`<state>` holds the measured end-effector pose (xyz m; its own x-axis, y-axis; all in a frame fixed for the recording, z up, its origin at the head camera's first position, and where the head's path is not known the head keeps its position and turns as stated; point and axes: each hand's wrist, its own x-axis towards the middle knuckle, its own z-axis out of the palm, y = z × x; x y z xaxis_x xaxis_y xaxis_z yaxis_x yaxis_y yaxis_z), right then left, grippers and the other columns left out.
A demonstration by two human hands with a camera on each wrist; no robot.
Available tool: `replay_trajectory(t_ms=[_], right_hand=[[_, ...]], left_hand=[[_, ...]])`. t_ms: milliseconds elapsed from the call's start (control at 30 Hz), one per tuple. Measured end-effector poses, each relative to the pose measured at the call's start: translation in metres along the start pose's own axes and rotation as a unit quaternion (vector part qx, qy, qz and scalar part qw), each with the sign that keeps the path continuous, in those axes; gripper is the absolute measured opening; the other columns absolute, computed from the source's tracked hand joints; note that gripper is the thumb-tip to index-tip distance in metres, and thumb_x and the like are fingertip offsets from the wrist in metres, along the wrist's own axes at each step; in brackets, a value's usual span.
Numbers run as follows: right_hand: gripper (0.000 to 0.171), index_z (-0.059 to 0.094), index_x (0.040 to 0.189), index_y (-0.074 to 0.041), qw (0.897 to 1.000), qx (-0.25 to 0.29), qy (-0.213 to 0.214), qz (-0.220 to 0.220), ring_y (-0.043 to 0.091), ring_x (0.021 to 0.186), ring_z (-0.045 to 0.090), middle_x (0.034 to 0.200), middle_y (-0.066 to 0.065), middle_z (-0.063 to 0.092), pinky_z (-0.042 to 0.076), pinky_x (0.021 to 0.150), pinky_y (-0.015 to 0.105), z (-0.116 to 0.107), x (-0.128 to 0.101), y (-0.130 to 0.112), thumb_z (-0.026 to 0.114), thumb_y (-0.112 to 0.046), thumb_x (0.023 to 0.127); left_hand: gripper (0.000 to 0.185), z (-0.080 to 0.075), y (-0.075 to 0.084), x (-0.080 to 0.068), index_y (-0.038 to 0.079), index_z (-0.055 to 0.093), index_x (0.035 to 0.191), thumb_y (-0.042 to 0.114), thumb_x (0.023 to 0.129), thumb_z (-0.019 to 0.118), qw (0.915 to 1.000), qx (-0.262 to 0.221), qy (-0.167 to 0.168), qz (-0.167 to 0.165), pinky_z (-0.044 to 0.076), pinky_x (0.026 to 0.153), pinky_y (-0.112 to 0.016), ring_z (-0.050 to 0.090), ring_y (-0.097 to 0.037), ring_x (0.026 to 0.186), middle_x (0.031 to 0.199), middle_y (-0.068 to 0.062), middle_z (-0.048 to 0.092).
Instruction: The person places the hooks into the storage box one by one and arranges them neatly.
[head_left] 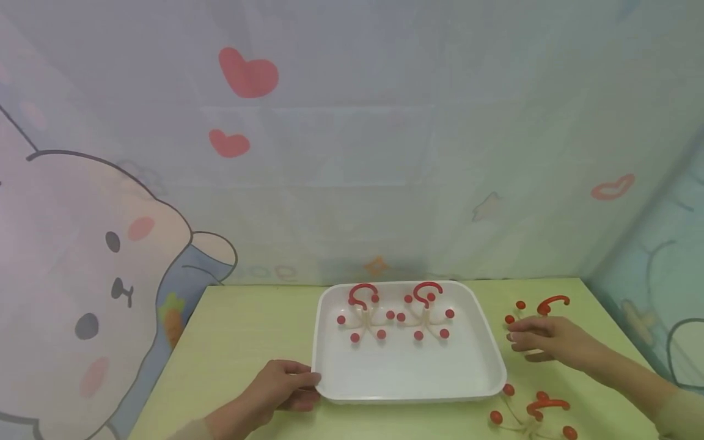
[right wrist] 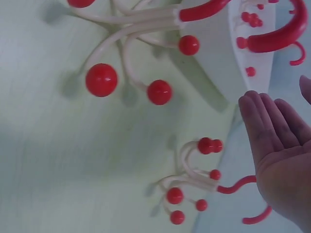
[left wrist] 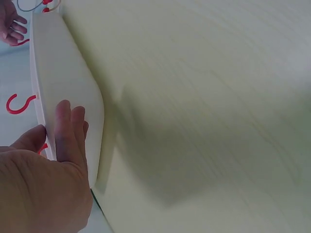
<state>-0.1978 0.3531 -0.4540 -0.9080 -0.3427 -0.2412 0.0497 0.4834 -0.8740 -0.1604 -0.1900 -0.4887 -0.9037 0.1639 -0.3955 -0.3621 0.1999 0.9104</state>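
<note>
A white tray [head_left: 407, 366] lies flat on the pale green surface [head_left: 247, 330], its long axis running from left to right across the head view. The left hand [head_left: 280, 385] grips the tray's near left corner: in the left wrist view the thumb [left wrist: 31, 138] lies over the rim and the fingers [left wrist: 65, 126] press against the outer wall.

Inside the tray, along its far side, lie 2 hangers [head_left: 365, 315] [head_left: 426, 311] side by side. Each has a red hook pointing toward the far rim and cream arms tipped with red balls fanning out toward the near rim.

To the right of the tray, the right hand [head_left: 541, 342] rests on the surface with its fingers straight and relaxed, pointing toward the tray and gripping nothing; the right wrist view shows the palm [right wrist: 282, 155] open. Just beyond this hand, off the tray's far right corner, lies a 3rd hanger [head_left: 536, 308], its hook toward the right. A 4th hanger [head_left: 533, 412] lies off the tray's near right corner, close to the surface's front edge, its hook lying roughly left to right.

Behind the surface hangs a cloth backdrop [head_left: 352, 153] printed with hearts and a cartoon bear.
</note>
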Motion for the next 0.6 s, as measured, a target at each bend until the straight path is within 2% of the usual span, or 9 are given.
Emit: replay_trajectory(t_ms=[133, 267, 467, 600], right_hand=[[0.047, 0.060, 0.142, 0.007, 0.997, -0.057, 0.005, -0.051, 0.017, 0.110, 0.075, 0.139, 0.026, 0.066, 0.066, 0.088, 0.037, 0.001, -0.009, -0.016, 0.067, -0.024, 0.108], [0.045, 0.065, 0.142, -0.002, 0.990, -0.119, 0.028, -0.072, 0.002, 0.106, 0.071, 0.136, 0.015, 0.071, 0.063, 0.086, 0.026, 0.003, -0.020, -0.034, 0.069, -0.030, 0.107], [0.041, 0.066, 0.142, -0.011, 0.976, -0.175, 0.046, -0.125, -0.004, 0.112, 0.067, 0.134, 0.003, 0.073, 0.063, 0.086, 0.024, 0.008, -0.037, -0.050, 0.072, -0.028, 0.105], [0.042, 0.065, 0.144, -0.022, 0.964, -0.216, 0.059, -0.146, -0.004, 0.115, 0.065, 0.138, -0.008, 0.070, 0.062, 0.087, 0.026, 0.012, -0.049, -0.053, 0.074, -0.028, 0.104]], left_hand=[[0.028, 0.001, -0.002, 0.001, -0.014, 0.070, 0.111, 0.008, 0.096, 0.078, 1.0000, -0.001, 0.002, 0.004, 0.068, 0.071, -0.036, 0.080, -0.023, 0.079, 0.096, -0.024, 0.079], [0.024, 0.002, -0.003, 0.002, -0.013, 0.071, 0.109, 0.006, 0.096, 0.077, 0.9999, 0.004, 0.009, 0.003, 0.068, 0.071, -0.036, 0.080, -0.021, 0.077, 0.094, -0.024, 0.079], [0.023, 0.003, -0.001, 0.003, -0.014, 0.072, 0.108, 0.006, 0.096, 0.078, 0.9997, 0.014, 0.019, -0.004, 0.068, 0.072, -0.036, 0.080, -0.022, 0.076, 0.093, -0.023, 0.079], [0.023, 0.003, 0.001, 0.002, -0.015, 0.071, 0.108, 0.004, 0.097, 0.077, 0.9998, 0.014, 0.017, -0.001, 0.068, 0.072, -0.036, 0.080, -0.022, 0.076, 0.093, -0.024, 0.078]])
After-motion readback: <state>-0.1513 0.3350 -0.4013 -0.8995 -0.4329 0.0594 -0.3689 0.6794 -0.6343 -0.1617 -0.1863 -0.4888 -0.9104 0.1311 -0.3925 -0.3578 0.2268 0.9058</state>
